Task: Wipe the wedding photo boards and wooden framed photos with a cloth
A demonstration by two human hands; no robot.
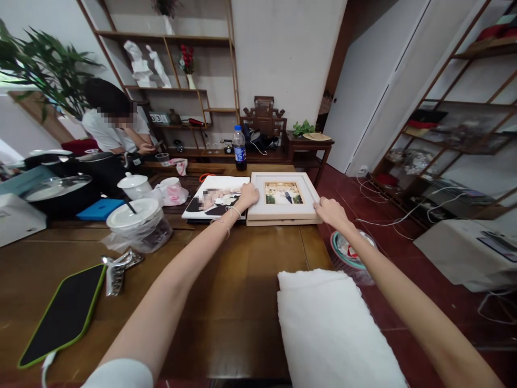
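A light picture frame with a wide white mat and a small photo lies flat on the far part of the wooden table, seemingly on top of another frame. My left hand is closed at its left edge, thumb side down on the rim. At the right edge, my right hand grips the rim with fingers bent round it. Left of the frame, partly behind my left wrist, lies a photo album with a black and white picture on it. Nearer to me rests a folded white cloth.
A cola bottle stands behind the frame. On the left are a lidded tub, a white pot, a blue box and a phone on a cable. A person sits beyond. A bin is on the floor right.
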